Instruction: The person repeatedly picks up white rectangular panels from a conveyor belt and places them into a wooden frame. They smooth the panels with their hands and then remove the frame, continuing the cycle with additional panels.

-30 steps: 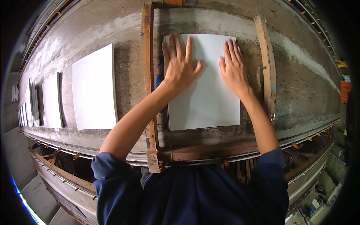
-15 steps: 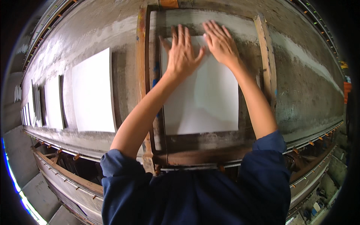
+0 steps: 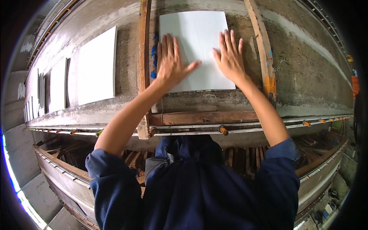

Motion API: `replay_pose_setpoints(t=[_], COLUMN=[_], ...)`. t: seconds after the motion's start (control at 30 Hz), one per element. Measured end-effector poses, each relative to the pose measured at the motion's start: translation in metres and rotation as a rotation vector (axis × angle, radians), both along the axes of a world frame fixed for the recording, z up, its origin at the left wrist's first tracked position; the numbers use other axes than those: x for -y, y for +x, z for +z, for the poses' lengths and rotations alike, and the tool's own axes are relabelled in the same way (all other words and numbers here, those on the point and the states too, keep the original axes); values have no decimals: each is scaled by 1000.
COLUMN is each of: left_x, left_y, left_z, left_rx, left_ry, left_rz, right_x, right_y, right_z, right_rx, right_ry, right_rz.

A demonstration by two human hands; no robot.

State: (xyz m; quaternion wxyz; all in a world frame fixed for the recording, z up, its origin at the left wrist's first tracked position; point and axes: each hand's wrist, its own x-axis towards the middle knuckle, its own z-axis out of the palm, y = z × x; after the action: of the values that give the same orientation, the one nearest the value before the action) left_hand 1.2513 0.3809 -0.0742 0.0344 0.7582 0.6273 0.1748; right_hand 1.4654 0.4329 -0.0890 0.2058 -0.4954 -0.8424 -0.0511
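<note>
A white rectangular sheet (image 3: 193,42) lies flat inside a wooden frame (image 3: 203,117) on the worn grey-brown worktable. My left hand (image 3: 170,63) rests near the sheet's left side, fingers stretched out and thumb pointing toward the middle. On the sheet's right edge lies my right hand (image 3: 230,57), flat with its fingers spread. Neither hand grasps anything. The frame's left bar (image 3: 144,46) and right bar (image 3: 260,38) run away from me on both sides of the sheet. Blue marks show beside the left bar.
Further white panels, including a large one (image 3: 97,67), stand to the left on the table. Orange tape (image 3: 270,85) wraps the right bar. Along the near table edge run a rail and orange-brown pegs (image 3: 223,130). Below, wood pieces (image 3: 245,157) fill a shelf.
Both hands have slid from the sheet's far edge back toward me, ending nearer its middle. The view has shifted, so the table sits higher in the picture and the shelf below shows more.
</note>
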Motion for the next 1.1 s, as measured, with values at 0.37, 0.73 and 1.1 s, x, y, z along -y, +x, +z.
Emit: replay_pose_setpoints(t=[0.37, 0.73, 1.1], left_x=[55, 42, 35], left_y=[23, -15, -86], left_z=[19, 54, 55], left_rx=[-130, 107, 802], left_ry=[-131, -183, -354], left_rz=[-259, -205, 194], right_x=[57, 34, 10], right_y=[3, 29, 139], right_z=[28, 47, 43], right_rx=[163, 149, -103], right_ry=[-197, 8, -497], right_rz=[221, 39, -486])
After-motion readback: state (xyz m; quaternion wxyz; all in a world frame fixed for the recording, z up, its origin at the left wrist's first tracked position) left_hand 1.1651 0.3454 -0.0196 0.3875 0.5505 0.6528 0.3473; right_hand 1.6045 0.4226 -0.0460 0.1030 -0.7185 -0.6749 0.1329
